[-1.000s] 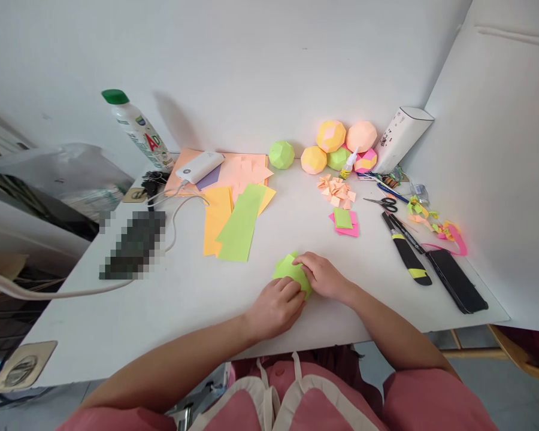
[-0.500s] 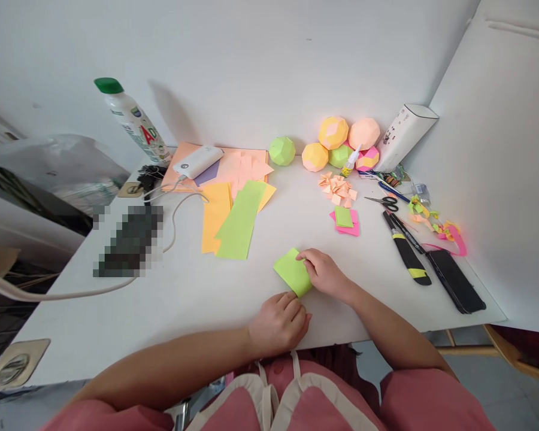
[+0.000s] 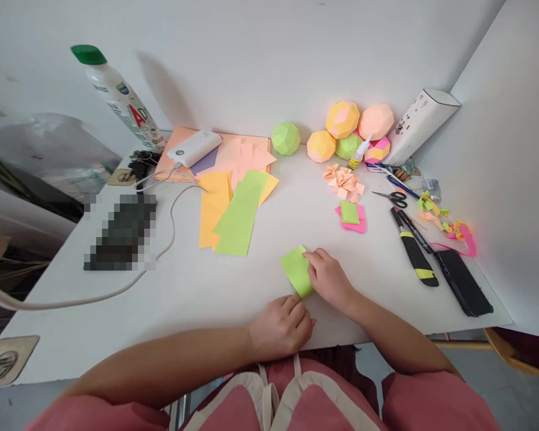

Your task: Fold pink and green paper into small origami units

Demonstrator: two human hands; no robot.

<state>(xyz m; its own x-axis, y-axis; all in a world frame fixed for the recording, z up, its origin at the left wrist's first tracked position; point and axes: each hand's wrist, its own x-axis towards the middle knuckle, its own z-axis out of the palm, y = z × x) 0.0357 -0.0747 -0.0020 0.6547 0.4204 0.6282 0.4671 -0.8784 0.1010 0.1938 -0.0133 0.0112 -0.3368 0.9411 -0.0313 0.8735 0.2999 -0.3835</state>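
A small folded green paper (image 3: 296, 270) lies flat on the white table (image 3: 184, 287) in front of me. My right hand (image 3: 330, 278) rests on its right edge, fingers bent and pressing the paper down. My left hand (image 3: 281, 326) sits just below the paper at the table's front edge, its fingers curled in loosely with nothing visible in them; its fingertips almost touch the paper's lower corner.
Long green and orange paper strips (image 3: 236, 212) lie left of centre, a power bank (image 3: 195, 148) and cable behind them. Paper balls (image 3: 341, 120), a glue bottle (image 3: 358, 153), scissors (image 3: 393, 197), a utility knife (image 3: 413, 251) and a phone (image 3: 462, 281) lie right. A bottle (image 3: 117, 99) stands far left.
The green paper was held up between both hands; it now lies flat. My left hand has drawn back toward the table edge, while my right hand stays on the paper.
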